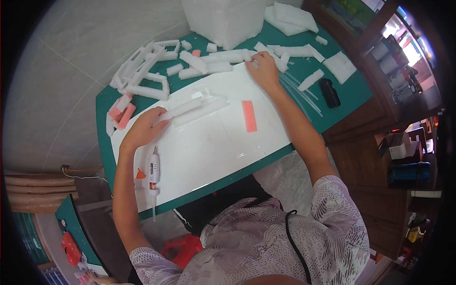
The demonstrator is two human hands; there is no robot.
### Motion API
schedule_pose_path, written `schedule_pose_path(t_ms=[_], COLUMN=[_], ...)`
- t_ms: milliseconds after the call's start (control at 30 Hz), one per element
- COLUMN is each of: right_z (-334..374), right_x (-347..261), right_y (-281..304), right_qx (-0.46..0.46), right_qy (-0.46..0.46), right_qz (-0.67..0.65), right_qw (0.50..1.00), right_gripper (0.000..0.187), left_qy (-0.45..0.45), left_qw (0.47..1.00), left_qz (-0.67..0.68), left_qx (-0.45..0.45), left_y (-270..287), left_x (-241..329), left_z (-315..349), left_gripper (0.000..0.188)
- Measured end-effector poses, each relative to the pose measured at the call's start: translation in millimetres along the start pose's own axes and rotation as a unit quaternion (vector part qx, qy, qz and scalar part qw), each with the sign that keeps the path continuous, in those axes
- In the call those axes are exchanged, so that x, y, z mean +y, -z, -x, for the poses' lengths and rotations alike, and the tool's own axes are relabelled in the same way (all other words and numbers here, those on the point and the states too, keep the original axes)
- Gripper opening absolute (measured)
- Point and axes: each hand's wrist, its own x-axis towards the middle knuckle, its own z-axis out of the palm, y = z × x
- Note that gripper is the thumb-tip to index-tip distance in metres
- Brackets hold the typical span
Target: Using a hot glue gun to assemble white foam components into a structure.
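My left hand [146, 127] is closed at the near end of a white foam strip [183, 108], thumb and fingers about it. The strip lies over the glossy white board [209, 156], with its reflection beside it. Farther off, my right hand [264, 69] reaches the board's far edge, its fingers curled at the end of a white foam piece [246, 55] in the row there. Between the hands and nearer to me, a flat pink foam block [249, 116] lies on the board. A white glue gun [154, 170] lies below my left hand, beside my forearm.
White foam frames [142, 64] and pink blocks [122, 111] lie at the left. Clear sticks [301, 92] and a black case [329, 93] lie right on the green table [349, 97]. A large white foam block [223, 21] stands behind. Another person's hand [102, 279] shows lower left.
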Motion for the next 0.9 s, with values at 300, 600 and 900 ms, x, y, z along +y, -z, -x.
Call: schedule_pose_path(t_ms=[300, 600, 900], right_z=[1, 0, 11], right_x=[-18, -19, -31], right_y=[11, 16, 10], right_qx=[-0.056, -0.311, -0.167], right_qy=[0.008, -0.072, 0.101], right_qz=[-0.25, -0.373, -0.147], right_qw=[0.967, 0.871, 0.97], right_gripper=[0.022, 0.022, 0.041], left_qy=[0.0, -0.003, -0.007], left_qw=[1.0, 1.0, 0.999], left_qz=[-0.013, -0.022, -0.034], left_qx=[-0.001, 0.005, 0.01], left_y=[-1, -4, -4], left_x=[0, -2, -6], left_z=[-6, -12, -11], left_gripper=[0.036, 0.034, 0.034])
